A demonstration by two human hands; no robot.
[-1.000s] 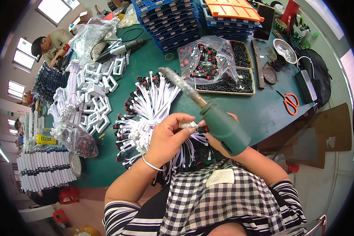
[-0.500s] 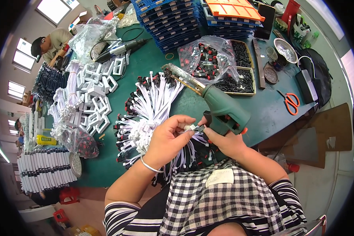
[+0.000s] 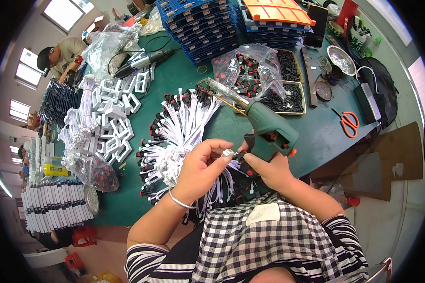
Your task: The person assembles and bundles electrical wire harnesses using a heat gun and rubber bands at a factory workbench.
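In my left hand [image 3: 200,167] a small white connector [image 3: 227,153] is pinched between thumb and fingertip. A small black part [image 3: 241,155] sits between the thumb and fingers of my right hand [image 3: 272,171], end toward the connector; whether the two touch I cannot tell. Just above the right hand is a green pistol-shaped tool [image 3: 270,125] with a metal barrel and a dark trigger; whether that hand touches it is unclear. Beneath and left of my hands spreads a big fanned bundle of white cables [image 3: 186,118] with black-and-red ends.
Beyond the tool lie a clear bag [image 3: 245,70] of black-and-red parts and trays of black pieces [image 3: 290,98]. Orange-handled scissors [image 3: 349,124] rest at right. Blue stacked trays [image 3: 200,30] stand at the back. White frames [image 3: 113,125] pile up at left, with a co-worker [image 3: 63,56] beyond.
The white connector has turned, showing more of its face, and the black part now shows more plainly at my right fingertips. Both hands stay in nearly the same place.
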